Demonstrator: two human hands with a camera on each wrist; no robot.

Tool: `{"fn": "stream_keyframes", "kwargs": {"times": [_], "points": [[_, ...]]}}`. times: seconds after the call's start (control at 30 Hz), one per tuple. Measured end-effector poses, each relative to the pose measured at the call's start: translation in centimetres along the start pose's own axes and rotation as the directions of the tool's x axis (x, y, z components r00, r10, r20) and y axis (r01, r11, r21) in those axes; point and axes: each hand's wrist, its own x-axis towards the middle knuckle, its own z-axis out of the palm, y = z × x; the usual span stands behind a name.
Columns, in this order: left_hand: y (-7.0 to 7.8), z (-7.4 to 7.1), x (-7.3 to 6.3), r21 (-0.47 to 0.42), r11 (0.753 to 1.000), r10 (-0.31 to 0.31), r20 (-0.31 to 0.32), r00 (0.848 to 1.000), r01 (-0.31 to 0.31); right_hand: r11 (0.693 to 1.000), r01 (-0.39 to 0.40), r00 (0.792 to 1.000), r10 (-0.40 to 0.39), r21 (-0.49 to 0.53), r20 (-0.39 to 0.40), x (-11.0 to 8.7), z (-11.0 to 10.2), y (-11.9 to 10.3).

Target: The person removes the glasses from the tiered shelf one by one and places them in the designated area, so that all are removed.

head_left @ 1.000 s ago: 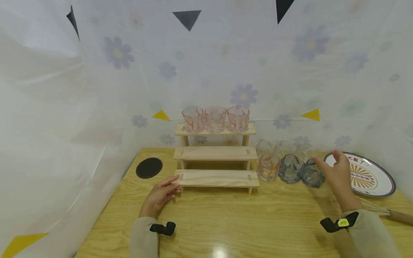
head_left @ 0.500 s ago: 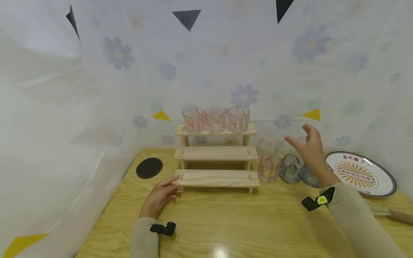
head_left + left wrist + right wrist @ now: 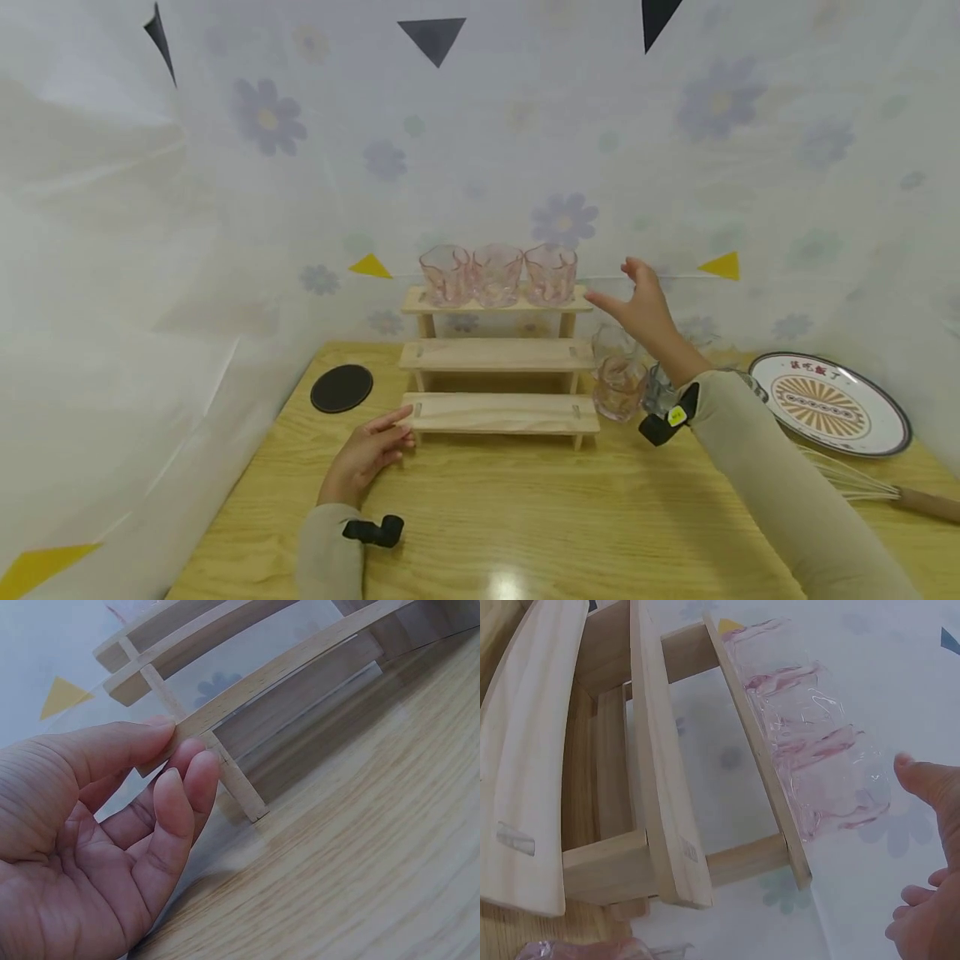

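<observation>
Near frame centre, the rightmost pink glass point(image 3: 551, 277) seems brittle, best taken round its sides (right hand point(image 3: 645, 312) spread, empty; left hand point(image 3: 366, 457) pinching the rack point(image 3: 498, 412), lower left).

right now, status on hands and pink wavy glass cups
Left hand pinches pale wooden rack. Right hand open, empty. Three cups on top shelf. Amber glass cup beside rack.

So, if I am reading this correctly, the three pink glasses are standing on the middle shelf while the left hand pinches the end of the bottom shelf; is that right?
Not quite: the three pink glasses stand on the top shelf, not the middle shelf, as the head view shows. The left hand does pinch the end of the bottom shelf.
</observation>
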Motion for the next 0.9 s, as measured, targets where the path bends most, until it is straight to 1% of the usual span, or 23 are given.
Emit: {"fn": "stream_keyframes", "kwargs": {"times": [0.27,0.4,0.73,0.9], "points": [[-0.1,0.5,0.1,0.007,1.000,-0.003,-0.006,1.000,0.003,0.999,-0.033,0.998,0.031,0.038,0.057,2.2,2.3,-1.2],[-0.1,0.7,0.2,0.005,1.000,-0.005,-0.003,1.000,0.005,0.997,-0.045,0.997,0.041,0.060,0.072,3.0,3.3,-1.6],[0.0,0.9,0.3,0.003,1.000,0.000,-0.007,1.000,0.000,0.989,-0.068,0.996,0.059,0.128,0.071,4.1,4.6,-2.5],[0.0,1.0,0.1,-0.004,1.000,-0.004,-0.010,1.000,0.004,0.985,-0.079,0.996,0.072,0.153,0.052,4.3,5.0,-2.8]]}}
